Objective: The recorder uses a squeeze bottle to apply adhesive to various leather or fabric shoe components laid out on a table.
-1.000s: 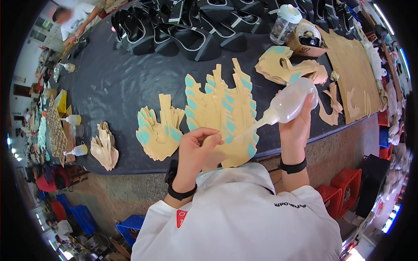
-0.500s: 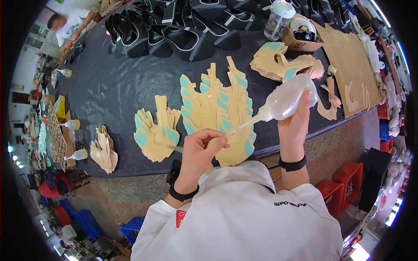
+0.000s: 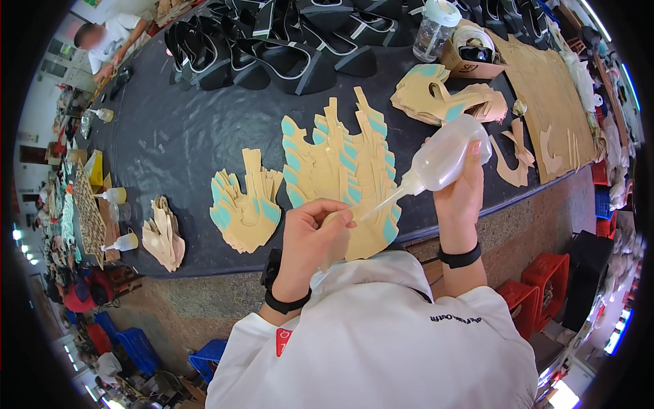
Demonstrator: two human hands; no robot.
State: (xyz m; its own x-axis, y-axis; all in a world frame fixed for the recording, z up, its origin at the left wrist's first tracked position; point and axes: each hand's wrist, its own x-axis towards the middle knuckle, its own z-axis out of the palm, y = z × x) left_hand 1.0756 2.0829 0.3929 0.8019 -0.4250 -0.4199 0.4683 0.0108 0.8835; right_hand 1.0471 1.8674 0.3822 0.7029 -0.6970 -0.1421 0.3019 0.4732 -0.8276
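Note:
My right hand (image 3: 460, 194) is wrapped round a translucent squeeze bottle (image 3: 441, 162), tilted so its long thin nozzle points down to the left. The nozzle tip is close beside the fingers of my left hand (image 3: 310, 230); I cannot tell whether it touches anything. My left hand is closed, thumb and fingers pinching a small tan cut piece (image 3: 338, 240), mostly hidden by the hand. Just beyond both hands lies a large spread of overlapping tan pieces (image 3: 320, 163) with turquoise patches. To its left is a smaller fanned stack (image 3: 245, 211) of similar pieces.
Black shoe uppers (image 3: 286, 58) crowd the table's far side. A clear tumbler (image 3: 436, 31), a small cardboard box (image 3: 475, 67) and more tan pieces (image 3: 443, 99) stand at far right. A pale stack (image 3: 162, 235) and small bottles (image 3: 125, 242) lie left. A person (image 3: 116, 41) works far left.
The squeeze bottle has shifted slightly left, its nozzle staying near my left fingers. The turquoise end that showed left of my left hand is no longer visible there.

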